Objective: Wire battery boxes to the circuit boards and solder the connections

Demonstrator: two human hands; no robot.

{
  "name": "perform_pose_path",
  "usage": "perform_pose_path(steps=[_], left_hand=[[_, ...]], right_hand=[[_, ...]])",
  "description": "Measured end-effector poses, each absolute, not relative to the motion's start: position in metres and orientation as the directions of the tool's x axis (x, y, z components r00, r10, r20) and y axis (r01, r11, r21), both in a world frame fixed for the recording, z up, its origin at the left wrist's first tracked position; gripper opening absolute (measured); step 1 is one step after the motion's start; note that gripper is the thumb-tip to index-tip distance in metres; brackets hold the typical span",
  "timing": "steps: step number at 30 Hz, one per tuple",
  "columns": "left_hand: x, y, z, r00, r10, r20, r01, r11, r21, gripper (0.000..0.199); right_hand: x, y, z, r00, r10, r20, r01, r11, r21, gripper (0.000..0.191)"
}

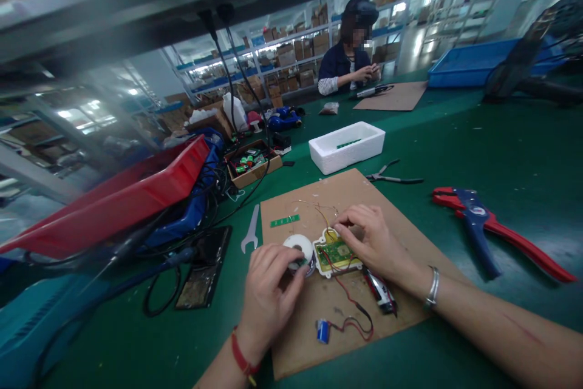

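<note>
My left hand [272,289] curls its fingers and thumb round the near side of a white spool [297,244], which stands against the left edge of a small white-rimmed housing. Inside that housing lies a green circuit board [339,254] with red and black wires. My right hand [376,243] reaches over the housing's upper right, thumb and forefinger pinched close to thin wires [322,213]; what sits between the fingertips is too small to tell. Partly under the right hand is a cylindrical battery [380,292]. Nearer me lies a blue cell [323,331] on red and black leads.
A cardboard sheet [310,352] lies under the work, with a green board strip [285,221] on it. Around it are a wrench [250,231], pliers [394,179], wire strippers [483,219], a white foam box [348,149] and a red bin [113,195]. A person [348,61] sits opposite.
</note>
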State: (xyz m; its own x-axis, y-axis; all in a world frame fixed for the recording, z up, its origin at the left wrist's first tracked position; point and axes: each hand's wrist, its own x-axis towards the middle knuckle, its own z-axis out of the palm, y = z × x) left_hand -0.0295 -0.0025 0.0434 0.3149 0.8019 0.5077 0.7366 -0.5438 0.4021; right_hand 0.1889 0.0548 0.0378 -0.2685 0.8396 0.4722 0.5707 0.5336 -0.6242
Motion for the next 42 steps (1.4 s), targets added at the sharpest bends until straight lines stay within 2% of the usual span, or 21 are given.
perform_pose_path(steps=[3,8,11,13,20,24,28,32,34,37,42], left_hand=[[-0.027,-0.003,0.040,0.278,0.817,0.505,0.771,-0.504,0.389,0.008],[-0.026,-0.003,0.040,0.247,0.810,0.532,0.772,-0.497,0.397,0.022],[-0.029,-0.002,0.042,0.310,0.790,0.529,0.714,-0.561,0.419,0.015],[-0.030,-0.002,0.043,0.325,0.793,0.515,0.695,-0.570,0.439,0.017],[-0.022,-0.004,0.036,0.157,0.850,0.502,0.712,-0.450,0.540,0.008],[-0.020,-0.004,0.034,0.151,0.846,0.511,0.699,-0.457,0.550,0.007],[-0.022,-0.005,0.035,0.121,0.827,0.550,0.690,-0.468,0.552,0.015],[-0.027,-0.007,0.037,0.087,0.778,0.622,0.706,-0.488,0.513,0.020],[-0.029,-0.007,0.037,0.105,0.763,0.638,0.715,-0.504,0.484,0.020],[-0.029,-0.007,0.038,0.130,0.770,0.625,0.723,-0.505,0.472,0.021],[-0.029,-0.006,0.036,0.132,0.836,0.533,0.699,-0.459,0.548,0.032]], right_hand=[[0.189,0.055,0.038,-0.269,0.836,0.479,0.577,0.538,-0.615,0.011],[0.189,0.055,0.039,-0.252,0.837,0.486,0.583,0.532,-0.614,0.010],[0.190,0.056,0.038,-0.241,0.837,0.491,0.586,0.529,-0.614,0.011],[0.190,0.057,0.038,-0.238,0.840,0.488,0.591,0.524,-0.613,0.011],[0.190,0.059,0.036,-0.243,0.851,0.465,0.607,0.508,-0.611,0.012],[0.190,0.061,0.031,-0.241,0.858,0.453,0.613,0.496,-0.614,0.012],[0.192,0.064,0.031,-0.256,0.873,0.416,0.636,0.476,-0.607,0.012],[0.188,0.071,0.038,-0.318,0.898,0.306,0.685,0.440,-0.581,0.015],[0.183,0.076,0.040,-0.342,0.913,0.223,0.683,0.405,-0.609,0.017],[0.175,0.082,0.039,-0.355,0.930,0.098,0.612,0.311,-0.727,0.017],[0.170,0.080,0.040,-0.404,0.914,0.023,0.447,0.219,-0.867,0.013]])
